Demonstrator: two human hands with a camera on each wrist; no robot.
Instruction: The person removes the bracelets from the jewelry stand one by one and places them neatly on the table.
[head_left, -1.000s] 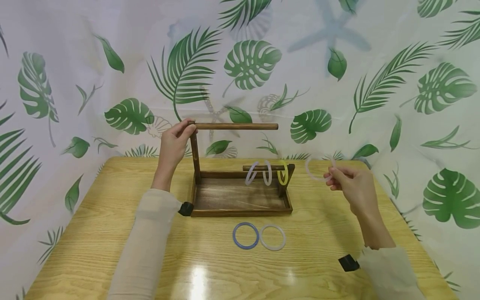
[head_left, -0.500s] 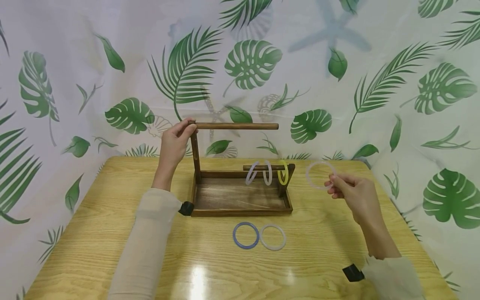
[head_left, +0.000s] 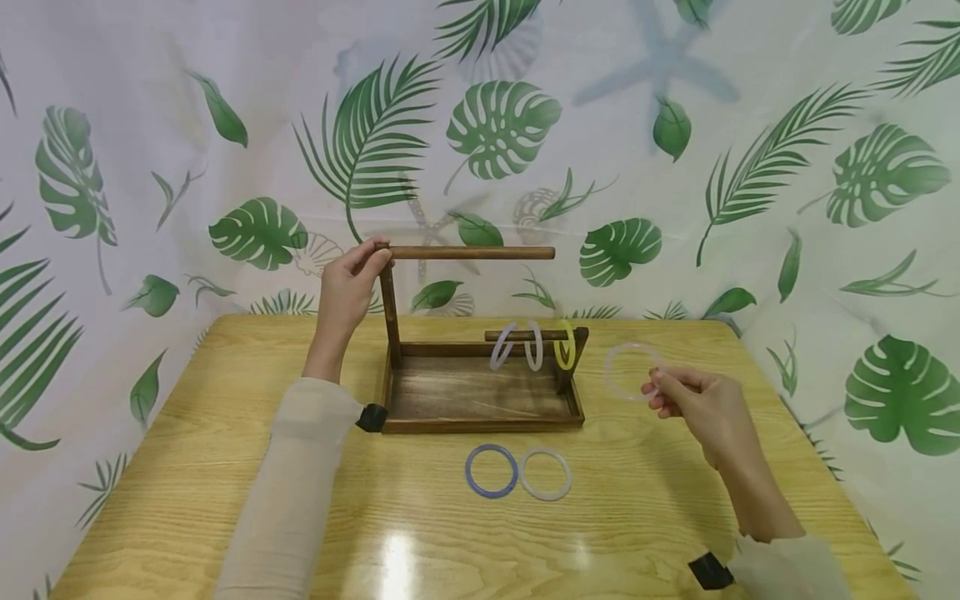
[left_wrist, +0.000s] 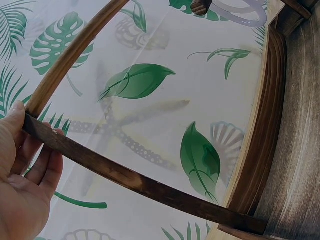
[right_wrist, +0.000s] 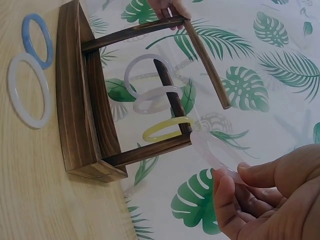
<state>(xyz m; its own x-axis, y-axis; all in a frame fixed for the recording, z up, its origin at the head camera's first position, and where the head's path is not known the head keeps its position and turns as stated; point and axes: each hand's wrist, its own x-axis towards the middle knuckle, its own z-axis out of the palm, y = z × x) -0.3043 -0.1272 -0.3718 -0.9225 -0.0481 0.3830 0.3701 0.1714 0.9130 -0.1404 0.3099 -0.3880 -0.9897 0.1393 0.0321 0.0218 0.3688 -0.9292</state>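
A dark wooden bangle stand (head_left: 480, 426) has a tray base, a tall left post with a long upper bar, and a short right post with a lower bar. My left hand (head_left: 347, 287) grips the top corner of the tall post, thumb in front, as the left wrist view also shows. To the right of the stand, my right hand (head_left: 705, 408) pinches a pale, see-through bangle (head_left: 609, 379) between thumb and fingers, held up in the air. On the lower bar hang a yellow bangle (head_left: 566, 346) and two pale lilac-white bangles (head_left: 535, 350). Nothing hangs on the upper bar.
A blue bangle (head_left: 492, 472) and a white bangle (head_left: 546, 475) lie side by side in front of the stand on the wood-grain table (head_left: 420, 533). Behind the table hangs a white leaf-print cloth (head_left: 525, 200).
My right hand has come down, carrying the pale bangle lower and slightly left beside the stand. The left hand stays on the post; the stand and other bangles keep their places.
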